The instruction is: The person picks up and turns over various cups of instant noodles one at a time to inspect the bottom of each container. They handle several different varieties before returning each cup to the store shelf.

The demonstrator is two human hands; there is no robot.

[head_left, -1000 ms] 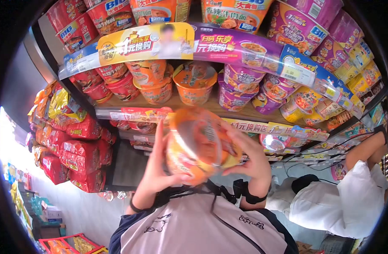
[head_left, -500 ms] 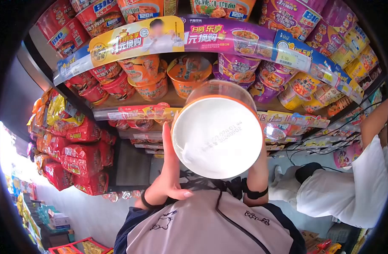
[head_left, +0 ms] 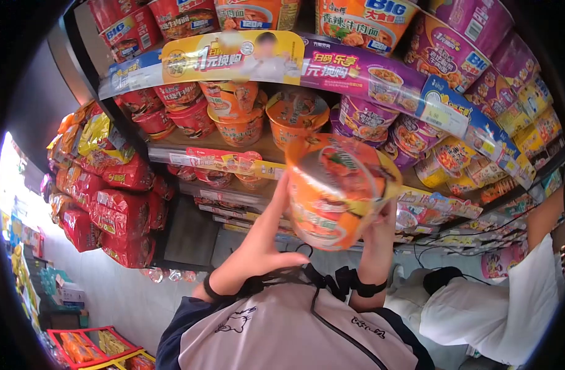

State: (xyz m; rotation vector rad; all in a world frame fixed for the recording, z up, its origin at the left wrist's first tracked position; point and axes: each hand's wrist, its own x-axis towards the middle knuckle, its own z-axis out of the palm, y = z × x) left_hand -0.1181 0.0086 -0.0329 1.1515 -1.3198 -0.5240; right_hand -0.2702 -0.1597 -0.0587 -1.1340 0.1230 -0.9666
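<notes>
An orange instant noodle bowl (head_left: 331, 197), slightly blurred by motion, is held up before my chest, its printed lid and side facing me. My left hand (head_left: 261, 246) lies along the bowl's left side, fingers pointing up against it and the thumb sticking out below. On the other side, my right hand (head_left: 376, 237) grips the lower right of the bowl, its fingers partly hidden behind it. Just beyond stands a shelf row of similar bowls, among them an orange bowl (head_left: 296, 117) and a purple bowl (head_left: 364, 120).
A curved promotional strip (head_left: 233, 58) runs along the shelf front. Red noodle packs (head_left: 119, 222) are stacked on the left. A person in a white sleeve (head_left: 498, 302) is close on my right, near dangling black cables (head_left: 427, 246). Red-framed trays (head_left: 88, 345) stand at lower left.
The bowl has turned from showing its white printed base to showing its orange lid and side. My view has shifted slightly, with the shelves now further right.
</notes>
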